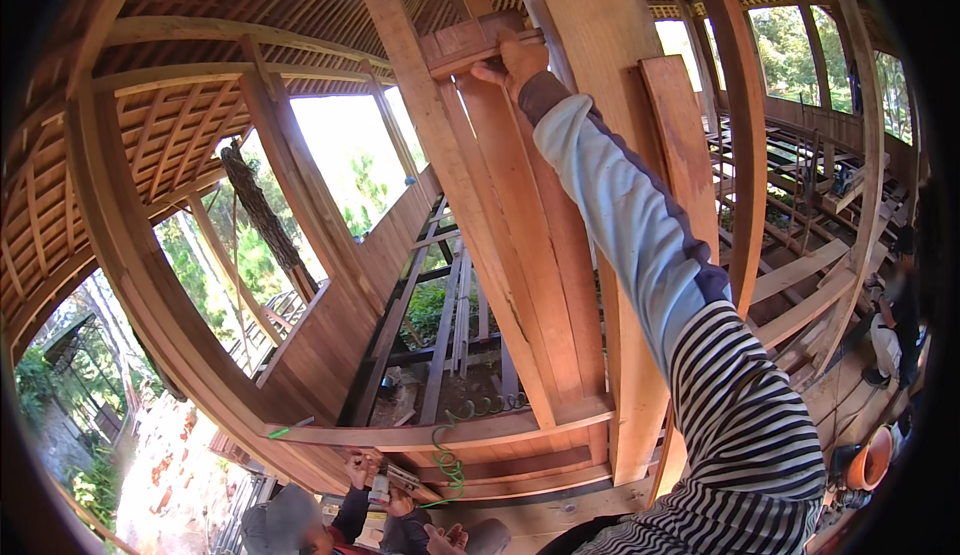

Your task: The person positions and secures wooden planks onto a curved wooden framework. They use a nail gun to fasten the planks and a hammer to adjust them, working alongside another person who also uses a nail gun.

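Note:
My right hand is raised high, its fingers closed over the end of a short wooden crosspiece. That piece spans the top of a narrow panel, between a slanting timber post and a wide plank post. Below it, vertical boards run down to a horizontal rail. My right arm reaches up from the lower right in a striped and light-blue sleeve. My left hand is out of view.
At the bottom, a co-worker in a cap handles a power tool beside a green coiled hose. Open floor joists lie beyond the rail. An upright board stands right of my arm. At far right are another person and an orange bucket.

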`<control>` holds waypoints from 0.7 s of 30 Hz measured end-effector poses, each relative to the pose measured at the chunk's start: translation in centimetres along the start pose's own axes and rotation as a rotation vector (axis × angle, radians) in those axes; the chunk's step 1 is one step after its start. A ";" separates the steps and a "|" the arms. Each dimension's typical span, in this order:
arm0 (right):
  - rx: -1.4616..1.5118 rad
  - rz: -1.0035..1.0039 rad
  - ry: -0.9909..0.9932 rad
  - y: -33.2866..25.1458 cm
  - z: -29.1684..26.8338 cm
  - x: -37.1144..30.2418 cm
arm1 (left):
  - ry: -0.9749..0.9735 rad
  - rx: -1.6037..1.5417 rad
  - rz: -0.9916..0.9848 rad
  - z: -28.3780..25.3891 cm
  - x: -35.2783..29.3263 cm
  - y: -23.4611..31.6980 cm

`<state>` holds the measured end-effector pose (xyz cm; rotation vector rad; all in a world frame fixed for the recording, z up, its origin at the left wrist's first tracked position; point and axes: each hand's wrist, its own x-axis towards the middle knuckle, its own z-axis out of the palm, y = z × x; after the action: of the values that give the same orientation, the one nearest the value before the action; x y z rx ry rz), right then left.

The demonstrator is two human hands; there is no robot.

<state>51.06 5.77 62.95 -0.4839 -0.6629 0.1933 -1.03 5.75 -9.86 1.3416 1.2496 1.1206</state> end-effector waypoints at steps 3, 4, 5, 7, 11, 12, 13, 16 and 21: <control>-0.036 -0.060 -0.032 -0.8 -0.3 -0.5 | 0.061 -0.567 -0.446 0.7 -0.3 0.5; -0.036 -0.075 -0.050 -1.1 -0.3 -0.8 | 0.088 -0.752 -0.588 0.5 -0.4 0.7; -0.035 -0.074 -0.056 -1.0 -0.2 -0.7 | 0.130 -0.765 -0.616 0.4 -0.3 0.2; -0.035 -0.070 -0.067 -0.7 -0.1 -0.6 | 0.151 -0.748 -0.657 -0.1 -0.3 -0.7; 0.022 -0.077 -0.063 0.0 0.0 0.0 | 0.141 -0.704 -0.728 0.7 0.1 -2.0; 0.029 -0.094 -0.069 0.2 0.1 0.2 | 0.133 -0.685 -0.740 0.5 0.1 -2.4; 0.028 -0.106 -0.077 0.4 0.2 0.1 | 0.126 -0.666 -0.754 0.7 0.0 -2.8; 0.040 -0.133 -0.116 0.4 0.0 -0.1 | 0.099 -0.615 -0.782 0.8 -0.4 -4.2; -0.056 -0.135 -0.249 0.1 -0.4 -0.9 | 0.048 -0.559 -0.846 1.4 -1.1 -6.1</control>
<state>50.61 5.44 62.14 -0.4712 -0.9435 0.1077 -0.48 4.69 -16.09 0.2952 1.2238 0.7843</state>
